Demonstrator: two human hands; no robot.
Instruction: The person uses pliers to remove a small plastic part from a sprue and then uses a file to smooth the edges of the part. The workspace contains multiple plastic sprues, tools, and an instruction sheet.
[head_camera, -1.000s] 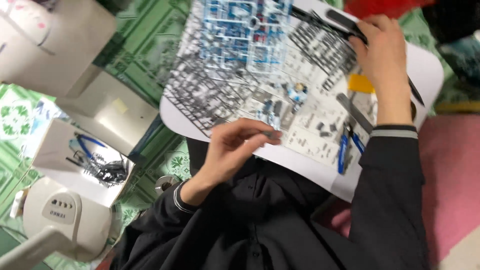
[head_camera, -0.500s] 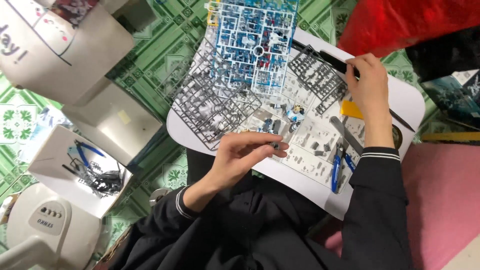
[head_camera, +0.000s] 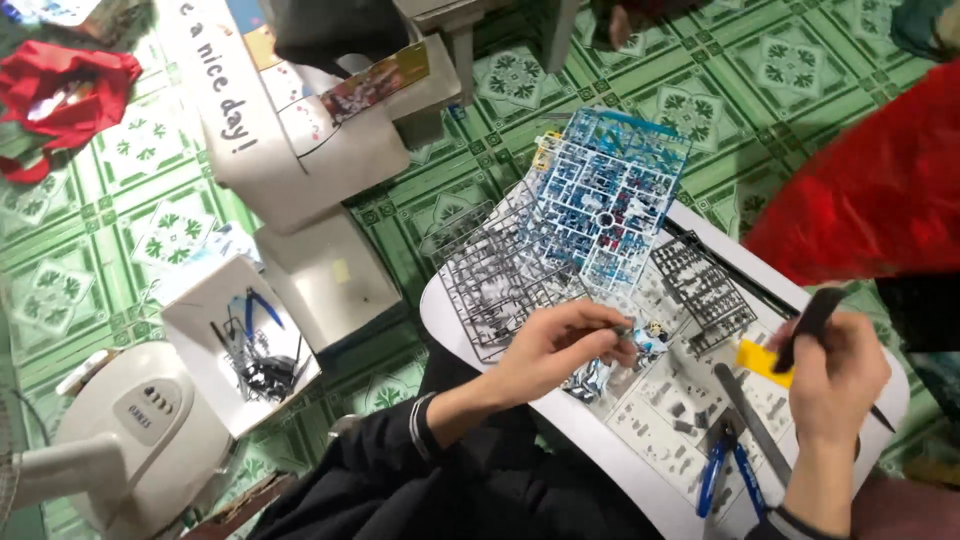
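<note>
A green patterned tile floor (head_camera: 130, 200) fills the scene, with a red cloth mass (head_camera: 870, 190) at the far right and a white fan base (head_camera: 120, 440) at the near left. On the person's lap rests a white oval bench (head_camera: 600, 450), spread with an instruction sheet (head_camera: 680, 410) and stacked plastic model-kit frames: a blue and white frame (head_camera: 615, 205) at the far side, a grey frame (head_camera: 490, 280) to its left and a darker grey frame (head_camera: 705, 280) to its right. Left of the bench, on the floor, sit a closed white box (head_camera: 330, 280) and an open white box (head_camera: 235, 340) holding small tools. Blue-handled nippers (head_camera: 725, 475) and a grey metal file (head_camera: 750, 420) lie on the near right part of the bench, close beside each other.

The left hand (head_camera: 560, 345) is at the middle of the bench, fingertips pinched together on a small blue and white model part (head_camera: 645, 335), held just above the sheet. The right hand (head_camera: 835, 375) is at the right edge of the bench, fingers closed around a black tool (head_camera: 810, 325), its far end pointing up past a yellow sanding block (head_camera: 765, 360) lying just beside the hand.
</note>
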